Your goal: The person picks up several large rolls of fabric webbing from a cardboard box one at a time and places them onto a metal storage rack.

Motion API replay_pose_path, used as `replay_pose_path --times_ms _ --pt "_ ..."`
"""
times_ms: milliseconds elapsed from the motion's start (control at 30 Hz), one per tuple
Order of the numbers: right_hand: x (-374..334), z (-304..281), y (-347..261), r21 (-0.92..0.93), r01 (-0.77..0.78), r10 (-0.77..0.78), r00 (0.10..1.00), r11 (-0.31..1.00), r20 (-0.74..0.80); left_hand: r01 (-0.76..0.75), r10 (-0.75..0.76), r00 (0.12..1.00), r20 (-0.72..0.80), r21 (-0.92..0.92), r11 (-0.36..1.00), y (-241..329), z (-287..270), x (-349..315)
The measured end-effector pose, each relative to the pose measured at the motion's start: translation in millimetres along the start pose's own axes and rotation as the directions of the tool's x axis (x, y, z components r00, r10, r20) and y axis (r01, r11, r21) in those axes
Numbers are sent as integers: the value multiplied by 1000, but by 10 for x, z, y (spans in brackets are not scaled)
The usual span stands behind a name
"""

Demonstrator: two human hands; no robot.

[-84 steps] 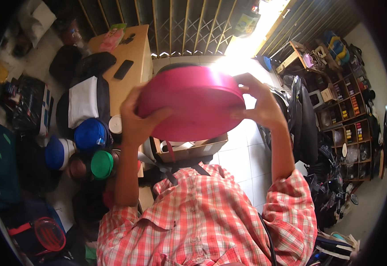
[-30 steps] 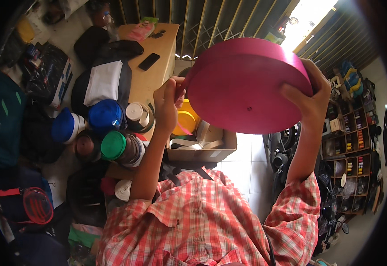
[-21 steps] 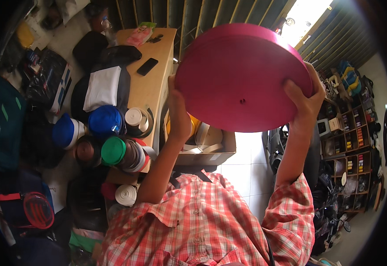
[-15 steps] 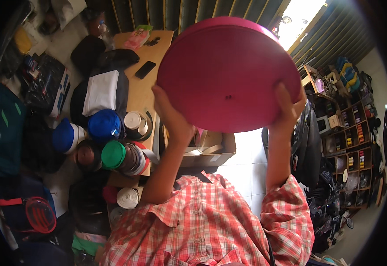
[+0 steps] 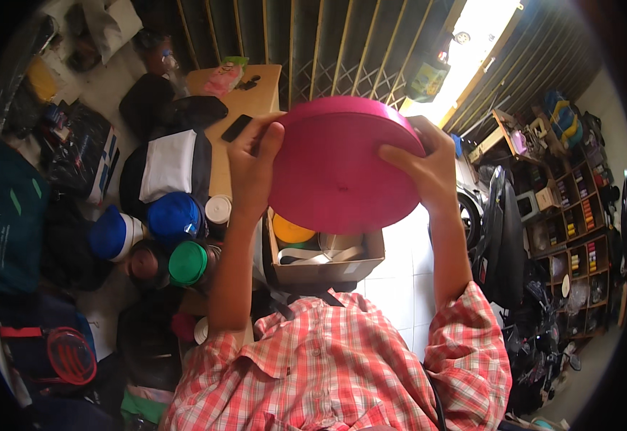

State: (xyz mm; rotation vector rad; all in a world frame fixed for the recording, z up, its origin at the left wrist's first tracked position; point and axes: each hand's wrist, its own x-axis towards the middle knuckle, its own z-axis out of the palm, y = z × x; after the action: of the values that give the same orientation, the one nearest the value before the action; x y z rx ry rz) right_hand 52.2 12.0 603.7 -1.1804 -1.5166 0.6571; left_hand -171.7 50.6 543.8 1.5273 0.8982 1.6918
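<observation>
A large magenta roll of webbing (image 5: 338,169), wound into a flat disc, is held up before me between both hands. My left hand (image 5: 254,158) grips its left rim, thumb toward me and the fingers mostly hidden behind. On the opposite rim my right hand (image 5: 428,161) is closed, its thumb lying across the flat face. Below the roll stands an open cardboard box (image 5: 342,269), holding a yellow roll (image 5: 290,228) and pale strips of webbing (image 5: 303,256).
Left of my forearm stand rolls of webbing: blue (image 5: 173,215), green (image 5: 188,262) and cream (image 5: 218,209). Behind them a wooden table (image 5: 256,90) carries a phone (image 5: 237,128). Black bags (image 5: 500,226) hang at the right, near shelves of thread spools (image 5: 586,215).
The magenta roll has come lower and a little left, and looks smaller, farther from me. Both hands keep hold of it; my left hand has shifted higher up its side.
</observation>
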Motion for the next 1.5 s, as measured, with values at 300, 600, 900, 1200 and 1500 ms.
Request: replay_pose_path --times_ms 300,600,900,1200,1500 --pt "-129 237 255 494 54 85 963 868 -254 130 -265 937 -228 -475 870 -572 330 -323" --pt "-115 57 658 602 50 22 993 797 -112 67 -217 895 -389 -364 929 -214 379 -90" --pt "201 -270 849 586 -76 42 997 807 71 -34 48 976 -211 68 997 100 560 -16" --pt "110 5 1190 916 -187 196 973 355 122 -31 109 739 -665 129 991 -20 1130 -546" --pt "139 378 813 712 -517 -234 706 475 669 39 176 293 -940 195 980 561 812 -1306"
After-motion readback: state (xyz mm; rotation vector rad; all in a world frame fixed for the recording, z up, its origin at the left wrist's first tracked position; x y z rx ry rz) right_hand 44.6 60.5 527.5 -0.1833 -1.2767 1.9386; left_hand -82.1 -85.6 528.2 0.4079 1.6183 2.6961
